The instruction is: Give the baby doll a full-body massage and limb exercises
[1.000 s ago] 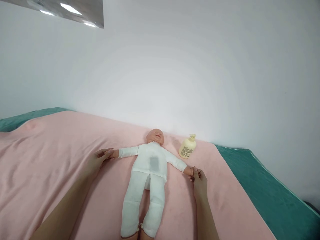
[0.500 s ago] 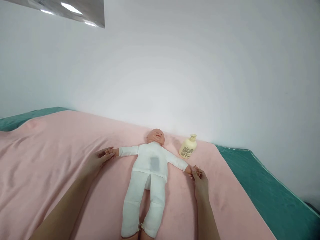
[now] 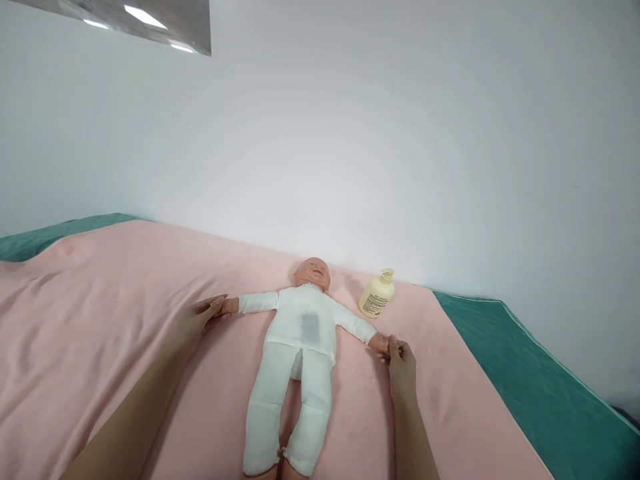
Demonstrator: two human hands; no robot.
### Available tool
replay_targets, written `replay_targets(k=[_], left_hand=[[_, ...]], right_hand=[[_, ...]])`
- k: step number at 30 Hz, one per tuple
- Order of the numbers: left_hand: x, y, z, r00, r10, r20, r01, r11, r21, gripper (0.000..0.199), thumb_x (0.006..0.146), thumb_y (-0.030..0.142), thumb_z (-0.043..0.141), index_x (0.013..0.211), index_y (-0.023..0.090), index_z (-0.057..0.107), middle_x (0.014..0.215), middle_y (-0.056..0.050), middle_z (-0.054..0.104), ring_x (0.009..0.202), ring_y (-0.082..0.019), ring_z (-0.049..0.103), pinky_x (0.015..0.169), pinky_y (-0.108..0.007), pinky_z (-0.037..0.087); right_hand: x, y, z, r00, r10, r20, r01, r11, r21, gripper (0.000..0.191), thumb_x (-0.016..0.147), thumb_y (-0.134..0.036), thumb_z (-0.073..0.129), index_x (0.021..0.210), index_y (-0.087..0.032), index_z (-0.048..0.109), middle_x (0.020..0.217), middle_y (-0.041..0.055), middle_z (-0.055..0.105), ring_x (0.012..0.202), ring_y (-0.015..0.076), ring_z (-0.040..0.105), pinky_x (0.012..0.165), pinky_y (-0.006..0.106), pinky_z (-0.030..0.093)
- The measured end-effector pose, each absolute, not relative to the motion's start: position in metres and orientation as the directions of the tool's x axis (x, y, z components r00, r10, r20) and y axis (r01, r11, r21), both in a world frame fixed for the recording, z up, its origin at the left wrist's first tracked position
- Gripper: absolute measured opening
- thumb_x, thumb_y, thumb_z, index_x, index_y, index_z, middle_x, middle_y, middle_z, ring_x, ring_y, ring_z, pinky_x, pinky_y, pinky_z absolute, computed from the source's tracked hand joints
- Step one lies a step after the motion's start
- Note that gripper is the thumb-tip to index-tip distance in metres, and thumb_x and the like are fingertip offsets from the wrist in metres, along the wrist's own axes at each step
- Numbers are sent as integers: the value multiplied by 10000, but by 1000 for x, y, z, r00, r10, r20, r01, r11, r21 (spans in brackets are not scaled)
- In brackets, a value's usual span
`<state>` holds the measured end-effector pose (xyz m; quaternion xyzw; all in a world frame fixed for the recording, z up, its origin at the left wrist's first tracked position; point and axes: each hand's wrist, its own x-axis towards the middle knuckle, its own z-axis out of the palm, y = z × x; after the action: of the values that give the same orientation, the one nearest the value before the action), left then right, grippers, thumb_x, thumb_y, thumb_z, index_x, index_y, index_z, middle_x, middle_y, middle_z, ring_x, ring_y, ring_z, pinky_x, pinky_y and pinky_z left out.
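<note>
A baby doll [image 3: 300,333] with a white cloth body lies on its back, head toward the wall and arms stretched out to both sides. A grey patch marks its chest. My left hand [image 3: 195,323] grips the doll's hand on the left side between thumb and fingers. On the other side, my right hand [image 3: 402,363] pinches the doll's other hand, hiding most of its small fingers. The doll's feet run out of view at the bottom.
Beyond the doll's arm on the right stands a pale yellow pump bottle [image 3: 377,295] with printed text. A pink blanket [image 3: 200,413] with wrinkles lies over a green surface [image 3: 540,360]. A white wall [image 3: 320,133] rises behind, with a reflective panel [image 3: 165,20] at upper left.
My thumbs have shifted slightly over the doll's hands, covering more of its fingers. The doll and the bottle stay in place.
</note>
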<state>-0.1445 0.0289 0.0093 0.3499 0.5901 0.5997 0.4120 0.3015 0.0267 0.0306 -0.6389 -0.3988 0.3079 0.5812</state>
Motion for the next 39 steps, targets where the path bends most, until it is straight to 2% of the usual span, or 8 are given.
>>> replay_targets(k=[4,7,9,15,20,25,35,39], left_hand=[[-150,34,0,-360,929,-83,-180,18,983,619,695,580,714,1135,147,686,1192,-137,666,1108,-299,621,896,-375,536],[-151,34,-2,-333,938,-95,-234,15,972,643,713,592,696,1171,142,662,1247,-156,632,1135,-287,610,919,-363,524],[-149,32,0,-327,940,-97,-238,18,971,674,703,596,703,1195,139,647,1230,-164,640,1116,-292,620,906,-374,530],[-143,25,14,-331,939,-97,-145,51,988,669,608,543,790,1143,159,674,1125,-138,692,1027,-308,653,839,-399,544],[-142,22,20,-323,943,-73,-59,57,997,667,570,514,810,1126,167,679,1082,-118,707,1036,-318,645,841,-401,529],[-139,21,21,-349,935,-64,-28,58,998,634,587,560,780,1070,157,697,1047,-121,717,979,-304,660,780,-369,531],[-142,26,14,-359,928,-101,-94,72,993,600,710,591,689,1146,180,679,1026,-106,724,1018,-306,651,807,-377,541],[-144,28,10,-365,926,-101,-144,51,988,623,704,571,716,1178,171,658,1095,-131,704,1005,-294,663,813,-376,552]], right_hand=[[308,31,23,519,853,45,131,-28,-991,507,770,-628,587,926,-146,603,855,59,689,650,164,618,672,302,493],[311,35,19,521,853,41,80,-1,-997,553,744,-606,628,1062,-154,615,1110,93,656,889,213,642,773,311,503],[311,34,20,499,866,31,52,6,-999,576,735,-593,647,1110,-158,611,1153,95,643,1004,236,620,823,314,499],[302,25,38,501,865,31,108,-27,-994,521,699,-491,715,1081,-154,605,1133,98,653,1019,239,618,826,302,503],[297,24,44,496,868,32,177,-65,-982,443,688,-471,724,947,-141,584,784,57,686,706,203,641,683,317,510],[300,29,35,481,875,45,180,-48,-982,423,719,-550,671,824,-154,563,612,11,630,512,154,566,556,299,469],[308,31,23,480,874,77,168,-5,-986,549,738,-690,591,846,-151,585,688,32,664,568,162,593,609,308,487],[314,36,14,508,859,56,83,16,-996,594,699,-687,631,951,-150,613,883,63,682,752,197,636,685,316,516]])
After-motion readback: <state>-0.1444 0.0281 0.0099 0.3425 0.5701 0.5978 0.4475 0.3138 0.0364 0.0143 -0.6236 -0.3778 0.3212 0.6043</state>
